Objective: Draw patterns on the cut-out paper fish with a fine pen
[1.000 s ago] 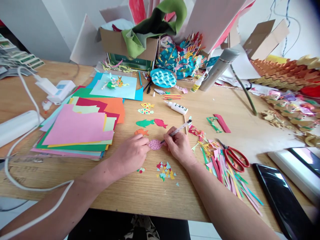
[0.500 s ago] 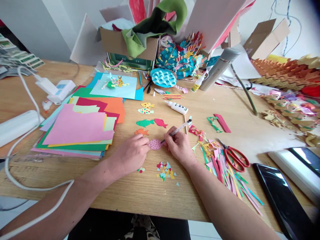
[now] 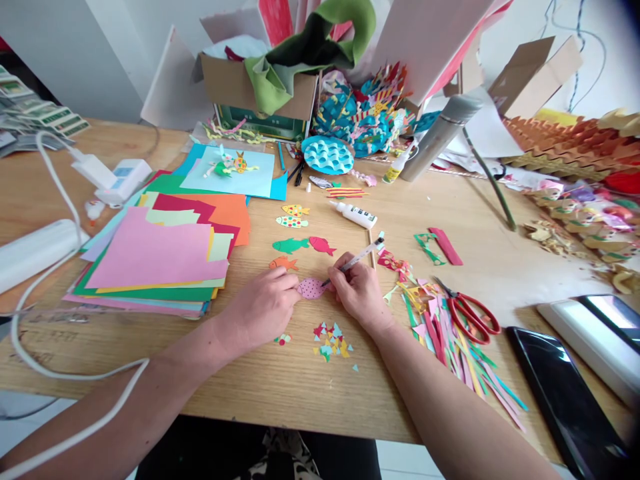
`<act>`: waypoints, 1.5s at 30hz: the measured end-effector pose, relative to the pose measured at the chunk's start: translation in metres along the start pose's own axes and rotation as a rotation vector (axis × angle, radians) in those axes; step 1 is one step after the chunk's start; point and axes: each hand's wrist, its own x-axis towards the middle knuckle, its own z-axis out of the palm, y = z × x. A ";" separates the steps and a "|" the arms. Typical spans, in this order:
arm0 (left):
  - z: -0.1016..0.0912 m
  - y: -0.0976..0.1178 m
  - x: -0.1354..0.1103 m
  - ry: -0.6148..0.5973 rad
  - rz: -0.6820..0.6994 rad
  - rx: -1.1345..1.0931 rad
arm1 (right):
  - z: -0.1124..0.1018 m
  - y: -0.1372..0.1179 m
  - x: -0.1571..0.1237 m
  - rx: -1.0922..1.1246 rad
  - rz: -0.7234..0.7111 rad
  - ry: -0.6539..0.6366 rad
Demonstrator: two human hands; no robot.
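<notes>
My left hand [image 3: 263, 308]: curled closed, fingertips pinching the left end of the pink paper fish.

My right hand [image 3: 360, 293]: gripping the white pen [image 3: 357, 259], its tip on the fish's right end.

Pink paper fish [image 3: 311, 289]: flat on the tabletop between my hands, near the front edge, covered in dark dots.

Other fish: just above my hands lie the orange fish [image 3: 283, 263], green fish [image 3: 291, 245] and red fish [image 3: 322, 246]. Two dotted fish [image 3: 293, 215] sit farther back.

Beside my hands: a small heap of paper scraps [image 3: 330, 343] lies below the pink fish. To the right are the red-handled scissors [image 3: 473, 315], resting on a spread of paper strips [image 3: 450, 347].

Tabletop [image 3: 280, 390]: a stack of coloured paper [image 3: 155, 260] sits toward the left edge, and a glue bottle [image 3: 354, 215] lies behind the fish. A phone [image 3: 565, 400] is at the right edge, and a cardboard box [image 3: 255, 87] stands at the far edge.
</notes>
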 end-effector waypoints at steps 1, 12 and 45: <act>0.000 0.000 0.000 -0.002 0.001 0.003 | 0.000 0.000 0.000 0.005 0.002 0.004; 0.000 0.001 0.000 0.017 0.006 0.008 | -0.001 -0.001 -0.003 0.050 -0.019 -0.047; -0.002 0.001 0.000 0.011 -0.002 -0.010 | -0.001 -0.005 -0.002 -0.003 -0.014 -0.068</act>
